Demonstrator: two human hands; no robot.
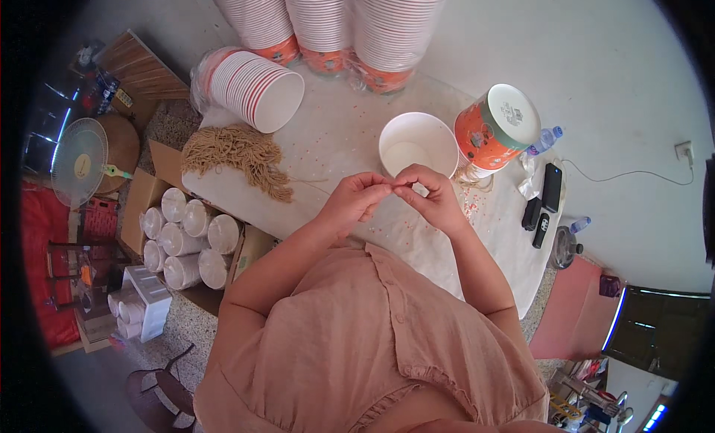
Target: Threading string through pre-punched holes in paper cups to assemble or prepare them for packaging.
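Your fingertips meet at the middle of the frame — left hand and right hand both pinched together on something too small to make out, perhaps a thin strand. Just above them stands an open white paper bowl, upright on the white table. To its right, an orange paper bowl lies tilted on its side, its white base toward you. Left of your hands lies a bundle of tan string, and above it a sleeve of stacked bowls rests on its side. At the top edge stand three tall bowl stacks — wrapped in clear plastic. Black remotes lie at the right.
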